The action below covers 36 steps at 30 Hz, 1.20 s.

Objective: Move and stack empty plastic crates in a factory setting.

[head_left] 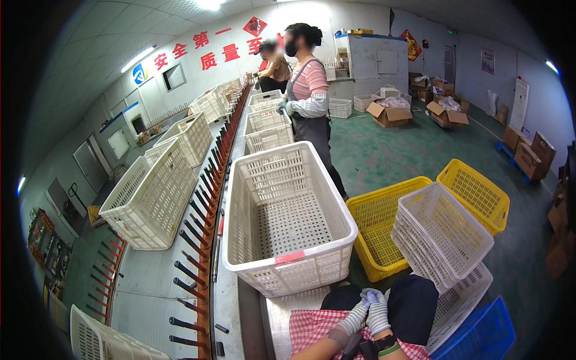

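Note:
Both of my hands wear striped knit gloves and meet in my lap, over dark trousers and a red-checked apron (312,327). My left hand (356,317) has its fingers curled in against the other hand. Beside it, my right hand (377,313) is closed too, its fingertips pressed together at pale bluish-white glove tips. Whatever may lie between the fingers is too small or hidden to make out. A dark wristband (384,343) and a green band circle my right wrist. Just ahead of my hands stands a large white plastic crate (291,270) with nothing in its perforated bottom.
Left of the crate runs a line of upright dark-handled rods (191,240) on a reddish rail. More white crates (153,204) stand beyond it. At right are yellow crates (378,240), stacked white crates (444,222) and a blue crate (480,333). A co-worker (309,90) stands ahead.

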### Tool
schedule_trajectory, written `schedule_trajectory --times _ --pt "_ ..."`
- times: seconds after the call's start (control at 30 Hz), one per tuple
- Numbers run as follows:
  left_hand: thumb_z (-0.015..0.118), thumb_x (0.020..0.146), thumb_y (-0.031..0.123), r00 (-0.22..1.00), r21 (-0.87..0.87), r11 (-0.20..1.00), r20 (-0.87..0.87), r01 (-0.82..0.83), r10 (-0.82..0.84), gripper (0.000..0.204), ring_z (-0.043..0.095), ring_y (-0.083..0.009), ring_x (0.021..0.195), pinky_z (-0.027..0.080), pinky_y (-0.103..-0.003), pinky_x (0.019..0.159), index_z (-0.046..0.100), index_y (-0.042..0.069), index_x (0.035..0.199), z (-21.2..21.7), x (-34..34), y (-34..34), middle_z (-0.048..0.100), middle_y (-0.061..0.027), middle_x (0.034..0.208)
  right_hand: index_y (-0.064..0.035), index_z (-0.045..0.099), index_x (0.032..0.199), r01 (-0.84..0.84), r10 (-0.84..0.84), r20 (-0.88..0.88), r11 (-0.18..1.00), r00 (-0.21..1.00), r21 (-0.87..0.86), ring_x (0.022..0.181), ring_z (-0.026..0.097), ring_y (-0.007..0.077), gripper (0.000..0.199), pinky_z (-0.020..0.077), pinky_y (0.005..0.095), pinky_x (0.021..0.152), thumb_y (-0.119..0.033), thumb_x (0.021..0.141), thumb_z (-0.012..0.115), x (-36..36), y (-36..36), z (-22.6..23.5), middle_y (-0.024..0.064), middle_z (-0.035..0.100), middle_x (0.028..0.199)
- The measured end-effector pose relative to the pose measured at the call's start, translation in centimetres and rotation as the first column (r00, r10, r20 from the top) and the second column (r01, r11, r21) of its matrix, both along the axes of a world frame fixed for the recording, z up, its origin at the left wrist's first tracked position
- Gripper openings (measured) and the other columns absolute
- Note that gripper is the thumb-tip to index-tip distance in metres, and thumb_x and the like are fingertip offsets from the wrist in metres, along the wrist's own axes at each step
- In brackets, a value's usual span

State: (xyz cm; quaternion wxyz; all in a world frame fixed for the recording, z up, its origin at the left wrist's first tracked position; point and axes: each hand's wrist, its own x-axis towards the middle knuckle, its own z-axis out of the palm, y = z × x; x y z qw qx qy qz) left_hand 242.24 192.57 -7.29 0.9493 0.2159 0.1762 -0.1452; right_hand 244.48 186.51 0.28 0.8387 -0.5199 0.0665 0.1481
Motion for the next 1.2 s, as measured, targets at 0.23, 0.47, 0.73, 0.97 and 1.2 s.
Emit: schedule_trajectory --times 0.23,0.47,0.73,0.97,1.2 --pt "0.046 0.092 0.03 1.0 0.036 0.999 0.01 0.001 -0.001 0.021 0.054 -0.0152 0.078 0.049 -0.029 0.075 0.052 0.012 0.1 -0.2 0.3 -0.4 0.058 -0.0039 0.09 0.0021 0.057 0.096 0.017 -0.017 -0.019 1.0 1.0 -0.001 0.081 0.058 0.0168 0.016 0.0468 0.0262 0.076 -0.008 0.087 0.049 0.1 -0.1 0.4 0.0099 0.061 0.09" --pt "0.046 0.092 0.031 1.0 0.06 0.998 -0.014 0.017 -0.016 0.021 0.054 -0.0147 0.077 0.049 -0.03 0.074 0.053 0.013 0.101 1.4 0.1 -0.7 0.057 -0.0034 0.09 0.0016 0.057 0.095 0.027 -0.027 -0.016 1.0 0.999 -0.004 0.081 0.058 0.0169 0.015 0.0468 0.0261 0.076 -0.008 0.087 0.049 0.1 -0.3 0.3 0.0097 0.061 0.09" --pt "0.046 0.092 0.032 1.0 0.083 0.996 0.004 -0.015 0.014 0.021 0.054 -0.0136 0.074 0.05 -0.028 0.07 0.053 0.014 0.1 0.4 0.1 -0.3 0.057 -0.0017 0.087 0.0014 0.057 0.095 0.017 -0.017 0.003 1.0 1.0 -0.008 0.082 0.058 0.0171 0.015 0.0468 0.0265 0.076 -0.009 0.087 0.05 0.0 -0.1 0.2 0.0103 0.061 0.092" --pt "0.046 0.092 0.033 0.999 0.054 0.999 0.05 0.009 -0.012 0.026 0.057 -0.0176 0.079 0.051 -0.031 0.073 0.053 0.01 0.102 -2.5 0.8 -0.9 0.059 -0.006 0.092 0.0016 0.058 0.095 0.024 -0.024 0.009 0.999 1.0 -0.024 0.081 0.058 0.0168 0.015 0.0469 0.0264 0.076 -0.008 0.087 0.049 0.1 -0.3 0.2 0.0102 0.061 0.091" --pt "0.045 0.092 0.034 0.997 0.051 0.999 0.081 0.005 -0.009 0.03 0.058 -0.019 0.086 0.05 -0.032 0.078 0.051 0.008 0.106 -3.3 0.6 -0.1 0.06 -0.0084 0.099 0.0016 0.058 0.096 0.014 -0.014 -0.004 1.0 1.0 -0.01 0.082 0.058 0.017 0.016 0.0469 0.0261 0.076 -0.008 0.087 0.05 -0.1 0.1 0.5 0.0101 0.061 0.091"
